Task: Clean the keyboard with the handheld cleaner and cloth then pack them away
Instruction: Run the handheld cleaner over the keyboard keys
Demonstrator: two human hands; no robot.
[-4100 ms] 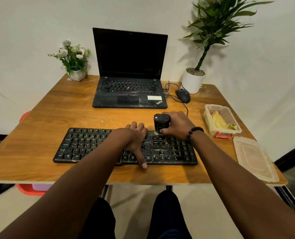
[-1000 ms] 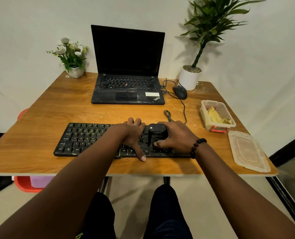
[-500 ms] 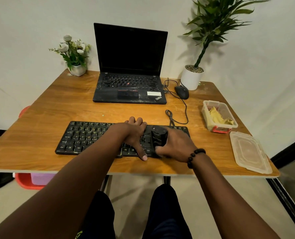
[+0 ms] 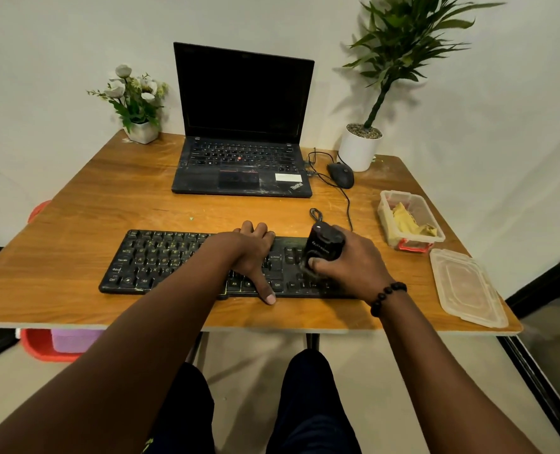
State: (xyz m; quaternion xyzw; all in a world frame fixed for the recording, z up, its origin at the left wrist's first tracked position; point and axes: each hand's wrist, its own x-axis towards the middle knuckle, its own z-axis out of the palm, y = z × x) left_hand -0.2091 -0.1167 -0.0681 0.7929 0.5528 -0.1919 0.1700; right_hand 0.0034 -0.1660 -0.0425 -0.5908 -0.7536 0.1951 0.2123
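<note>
Fingers (image 4: 317, 262) of right hand (image 4: 354, 263) grip cleaner (image 4: 324, 245) on keyboard (image 4: 160, 260).

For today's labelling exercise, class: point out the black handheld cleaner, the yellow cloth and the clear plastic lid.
Black handheld cleaner (image 4: 324, 245): head view, on its labelled side.
Yellow cloth (image 4: 403, 219): head view, on its folded middle.
Clear plastic lid (image 4: 465, 286): head view, on its flat centre.

The right hand (image 4: 347, 263) has slid the handheld cleaner (image 4: 324, 245) rightward along the keyboard (image 4: 160, 260).
</note>
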